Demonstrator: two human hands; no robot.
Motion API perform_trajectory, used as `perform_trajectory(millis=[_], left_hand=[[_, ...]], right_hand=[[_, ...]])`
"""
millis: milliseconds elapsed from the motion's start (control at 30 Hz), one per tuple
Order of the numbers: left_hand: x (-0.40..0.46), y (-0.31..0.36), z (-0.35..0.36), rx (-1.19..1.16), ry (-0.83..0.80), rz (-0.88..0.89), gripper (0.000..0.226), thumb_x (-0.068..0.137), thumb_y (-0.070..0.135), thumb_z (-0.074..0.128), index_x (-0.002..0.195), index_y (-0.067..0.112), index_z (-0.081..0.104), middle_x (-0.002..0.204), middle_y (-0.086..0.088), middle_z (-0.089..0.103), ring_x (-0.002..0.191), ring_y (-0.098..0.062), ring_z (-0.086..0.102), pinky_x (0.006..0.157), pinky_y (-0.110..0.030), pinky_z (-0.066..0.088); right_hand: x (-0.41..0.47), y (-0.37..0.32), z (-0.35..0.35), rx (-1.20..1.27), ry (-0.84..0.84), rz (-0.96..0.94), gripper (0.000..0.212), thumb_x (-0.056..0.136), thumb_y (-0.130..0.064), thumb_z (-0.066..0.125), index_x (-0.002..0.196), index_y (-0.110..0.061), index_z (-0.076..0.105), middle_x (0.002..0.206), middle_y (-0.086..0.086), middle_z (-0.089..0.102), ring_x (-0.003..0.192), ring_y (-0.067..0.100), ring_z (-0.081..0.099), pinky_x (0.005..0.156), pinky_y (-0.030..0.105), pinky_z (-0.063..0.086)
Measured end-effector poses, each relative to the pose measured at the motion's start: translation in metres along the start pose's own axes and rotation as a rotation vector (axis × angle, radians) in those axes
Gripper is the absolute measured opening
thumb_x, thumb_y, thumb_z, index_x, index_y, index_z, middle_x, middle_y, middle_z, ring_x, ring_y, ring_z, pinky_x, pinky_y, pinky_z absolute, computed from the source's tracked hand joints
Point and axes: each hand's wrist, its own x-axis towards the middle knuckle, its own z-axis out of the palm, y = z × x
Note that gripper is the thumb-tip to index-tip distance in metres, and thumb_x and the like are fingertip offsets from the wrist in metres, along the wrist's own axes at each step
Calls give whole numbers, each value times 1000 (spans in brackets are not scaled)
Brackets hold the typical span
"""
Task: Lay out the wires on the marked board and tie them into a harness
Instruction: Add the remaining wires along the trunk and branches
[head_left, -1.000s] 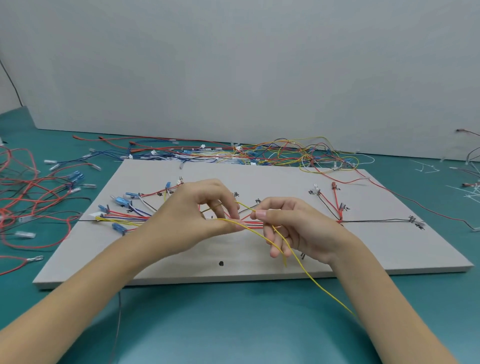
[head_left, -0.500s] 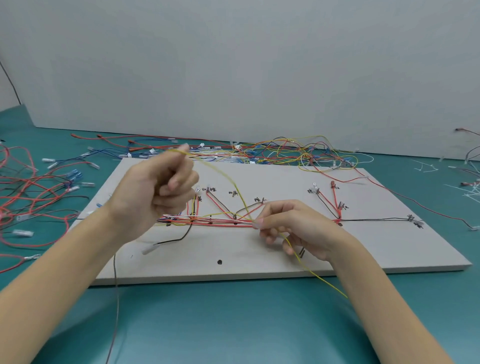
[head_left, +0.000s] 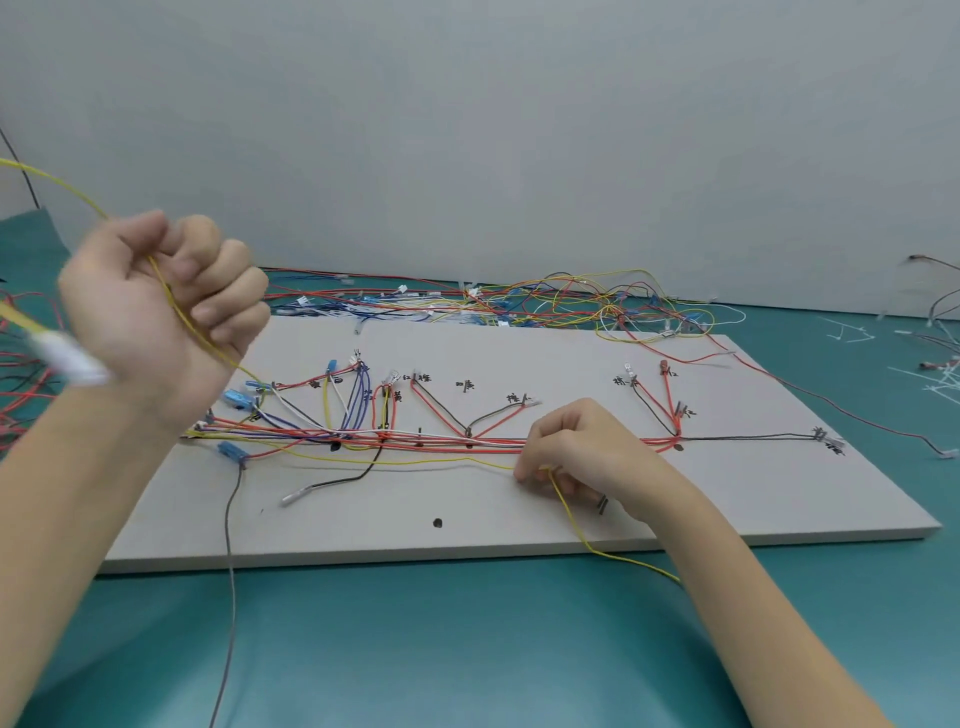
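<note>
Head view: yellow wire under tension between both hands

Left hand (head_left: 161, 306) is fisted around the yellow wire (head_left: 431, 461), raised clear of the marked board (head_left: 519, 525). Right hand (head_left: 576, 449) pinches the same wire against the board, just beside the trunk bundle (head_left: 441, 441). Risk: excess pull could drag the wire across the bundle, displacing laid branches, or slip it from the pinch.
</note>
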Motion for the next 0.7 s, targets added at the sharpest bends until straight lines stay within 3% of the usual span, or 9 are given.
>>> perform_trajectory(millis=[133,233,333,500,700], left_hand=[[4,-6,-3,161,113,94,30,88,42,35,67,21,42,55,10,30,50,-7,28,46,-19,31],[2,-3,-10,143,132,85,35,91,46,35,65,23,43,49,12,28,42,-4,24,38,-17,25],[-2,2,-16,196,159,66,36,86,51,37,62,24,33,49,12,24,38,-2,22,34,-16,11],[-2,1,-5,199,424,157,41,101,43,22,76,26,50,55,13,40,35,-1,26,33,-14,24],[-1,-7,15,265,508,120,39,103,40,25,78,24,50,59,12,56,39,-2,34,42,-13,29]], right_hand=[[0,1,-1,22,12,-4,10,74,-15,68,66,-9,68,58,4,62,43,16,45,39,19,28],[1,2,-2,35,41,-6,13,78,-16,67,65,-15,66,58,6,58,44,21,46,42,25,34],[0,3,-2,47,42,-14,10,81,-14,67,72,-9,68,61,8,58,43,22,47,43,27,38],[-1,2,-2,20,30,-20,11,79,-18,74,76,-8,71,64,6,58,45,17,46,42,22,29],[-4,0,-3,16,-24,-59,11,80,-20,76,77,-10,73,64,4,63,48,16,47,41,23,31]])
